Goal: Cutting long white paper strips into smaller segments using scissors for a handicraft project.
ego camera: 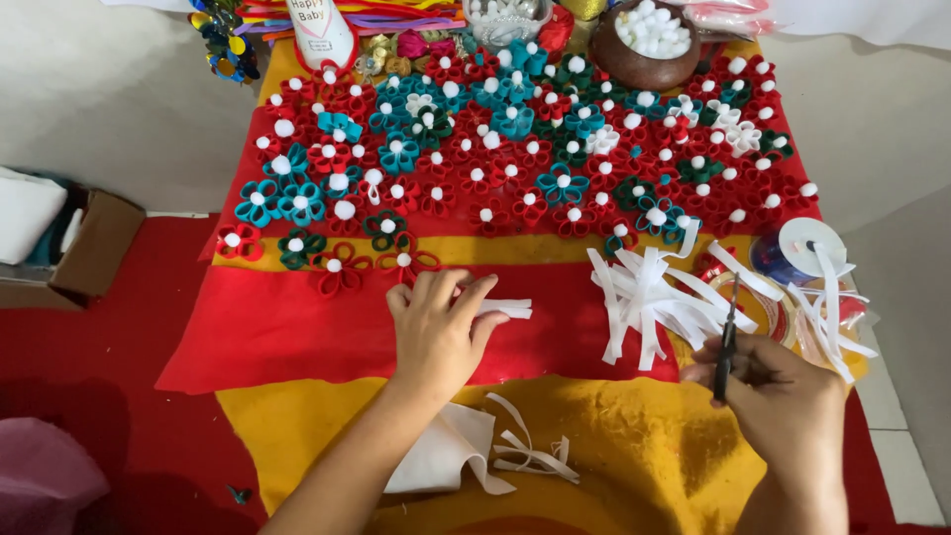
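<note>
Low in the middle of the frame, the left hand (436,332) lies palm down on the red felt sheet (287,327), its fingers closed over one end of a small folded white strip (505,309). That strip pokes out from under the fingertips toward the right of the frame, with its long axis running nearly level, left to right. At the lower right, the right hand (783,406) is clamped on a pair of dark scissors (728,342), whose blades point up the frame and look shut or nearly so. The held strip lies to the left of the scissor tips and a little above them, with the loose pile of white strips (649,297) between the two; the left hand is on it, the right hand well apart from it.

Just below the left forearm lie a piece of white cloth (446,451) and a few curled white offcuts (530,456) on the yellow felt (634,446). To the right of the scissors stand ribbon spools (807,253) with more white strips trailing off them. Across the upper half spread rows of red, teal and green felt flowers (515,159), each with a white pompom centre. At the top edge sit a brown bowl of white pompoms (649,45) and a glue bottle (322,35). At the left edge, a cardboard box (84,248) rests on the red floor covering.
</note>
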